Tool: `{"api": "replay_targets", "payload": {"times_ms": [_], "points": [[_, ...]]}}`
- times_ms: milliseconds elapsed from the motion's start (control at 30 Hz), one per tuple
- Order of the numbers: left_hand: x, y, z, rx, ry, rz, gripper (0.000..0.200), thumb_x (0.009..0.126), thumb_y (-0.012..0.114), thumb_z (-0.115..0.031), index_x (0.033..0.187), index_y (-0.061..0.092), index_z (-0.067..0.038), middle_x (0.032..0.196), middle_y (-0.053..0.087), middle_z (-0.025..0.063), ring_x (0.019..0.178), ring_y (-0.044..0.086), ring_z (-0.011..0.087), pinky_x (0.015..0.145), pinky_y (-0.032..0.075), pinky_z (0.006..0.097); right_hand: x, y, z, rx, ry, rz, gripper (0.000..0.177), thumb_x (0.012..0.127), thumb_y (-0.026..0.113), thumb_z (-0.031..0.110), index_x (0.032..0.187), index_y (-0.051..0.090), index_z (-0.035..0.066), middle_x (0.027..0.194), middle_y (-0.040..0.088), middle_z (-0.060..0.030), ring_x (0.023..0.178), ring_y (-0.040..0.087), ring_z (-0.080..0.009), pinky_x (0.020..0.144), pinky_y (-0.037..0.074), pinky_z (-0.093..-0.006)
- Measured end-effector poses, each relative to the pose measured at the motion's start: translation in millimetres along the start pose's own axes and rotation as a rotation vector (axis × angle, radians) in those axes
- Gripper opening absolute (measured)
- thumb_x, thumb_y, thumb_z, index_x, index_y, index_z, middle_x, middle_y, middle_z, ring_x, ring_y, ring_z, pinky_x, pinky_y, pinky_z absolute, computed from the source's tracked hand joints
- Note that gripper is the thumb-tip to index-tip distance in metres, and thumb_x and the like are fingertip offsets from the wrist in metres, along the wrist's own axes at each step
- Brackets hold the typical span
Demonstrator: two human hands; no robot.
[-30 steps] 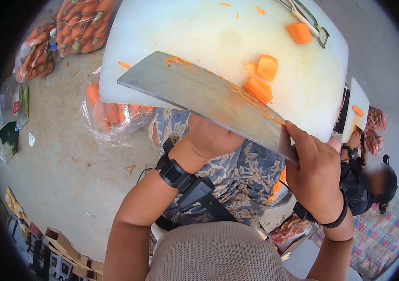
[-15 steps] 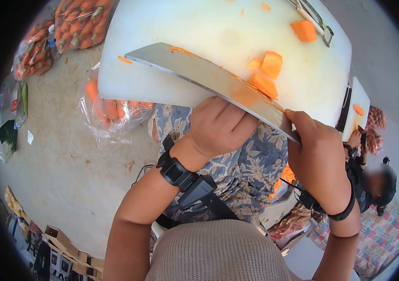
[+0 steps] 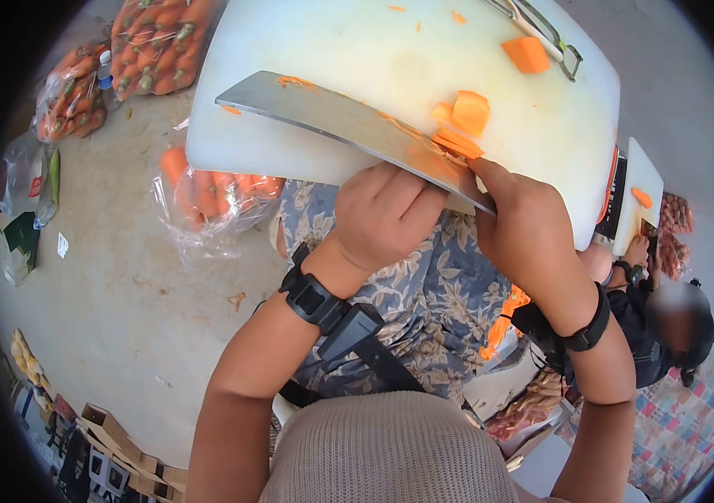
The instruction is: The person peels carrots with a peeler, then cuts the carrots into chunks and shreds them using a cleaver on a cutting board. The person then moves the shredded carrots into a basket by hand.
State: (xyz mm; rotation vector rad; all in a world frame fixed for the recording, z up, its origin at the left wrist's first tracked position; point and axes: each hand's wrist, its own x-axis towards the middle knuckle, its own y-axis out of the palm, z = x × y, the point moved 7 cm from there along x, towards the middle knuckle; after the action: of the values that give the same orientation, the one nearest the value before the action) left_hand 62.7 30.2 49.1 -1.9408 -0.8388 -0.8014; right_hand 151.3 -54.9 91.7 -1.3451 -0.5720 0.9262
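My right hand is closed on the knife at the right end of its broad steel blade; the handle is hidden in the grip. The blade slants across the near part of the white cutting board, with orange shreds along its far edge. My left hand is curled against the blade's near side, and its fingertips are hidden under it. What they hold I cannot see. Thin carrot slices lie by the blade's far edge, beside a carrot chunk. Another carrot chunk lies farther back.
A peeler lies at the board's far right. Bags of carrots stand on the floor at left, and an open plastic bag of carrots sits beside the board. At right, a co-worker is at another white board.
The knife and my right hand have shifted left and slightly nearer the left hand. The slices by the blade now lie flatter. The view has turned slightly.
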Motion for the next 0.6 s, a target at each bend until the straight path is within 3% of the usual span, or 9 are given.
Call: {"api": "replay_targets", "payload": {"times_ms": [167,233,333,467,600], "points": [[4.3,1.3,-2.1,-0.025,0.014,-0.031,0.019,0.066,0.069,-0.011,0.085,0.070,-0.010,0.082,0.062,0.0030,0.067,0.060,0.0202,0.054,0.048,0.0293,3.8,-0.5,-0.4,0.041,0.007,0.005,0.011,0.073,0.059,0.003,0.085,0.059,0.001,0.066,0.063,-0.0195,0.062,0.063,-0.0364,0.059,0.051,-0.0450],[2.9,4.1,0.1,-0.028,-0.092,0.094,0.025,0.068,0.077,-0.011,0.092,0.071,-0.006,0.088,0.066,0.0077,0.069,0.062,0.0257,0.059,0.051,0.0339,6.2,1.9,4.4,0.040,0.002,-0.005,0.009,0.074,0.059,0.004,0.083,0.059,0.000,0.065,0.063,-0.0192,0.061,0.064,-0.0367,0.058,0.051,-0.0452],[-1.2,4.1,-0.8,-0.006,-0.088,0.101,0.028,0.067,0.078,-0.012,0.094,0.071,-0.006,0.088,0.066,0.0084,0.070,0.062,0.0265,0.060,0.051,0.0352,2.2,10.7,6.2,0.012,0.039,-0.003,0.009,0.076,0.058,0.005,0.084,0.058,0.000,0.068,0.065,-0.0191,0.061,0.065,-0.0362,0.057,0.052,-0.0444],[2.6,3.4,-0.9,-0.018,-0.136,0.157,0.027,0.069,0.075,-0.010,0.095,0.069,-0.006,0.086,0.063,0.0091,0.073,0.061,0.0285,0.062,0.050,0.0377,-11.8,0.9,-2.3,0.104,-0.011,-0.160,0.010,0.075,0.060,0.005,0.084,0.059,0.001,0.069,0.065,-0.0195,0.062,0.065,-0.0359,0.059,0.052,-0.0442],[3.7,3.2,-7.0,0.019,-0.112,0.075,0.028,0.071,0.071,-0.010,0.098,0.067,-0.007,0.086,0.061,0.0081,0.069,0.060,0.0280,0.059,0.049,0.0382,-43.0,-16.7,-22.2,0.216,0.018,-0.187,0.015,0.074,0.063,0.006,0.088,0.062,0.004,0.070,0.064,-0.0183,0.066,0.065,-0.0354,0.062,0.052,-0.0450]]}}
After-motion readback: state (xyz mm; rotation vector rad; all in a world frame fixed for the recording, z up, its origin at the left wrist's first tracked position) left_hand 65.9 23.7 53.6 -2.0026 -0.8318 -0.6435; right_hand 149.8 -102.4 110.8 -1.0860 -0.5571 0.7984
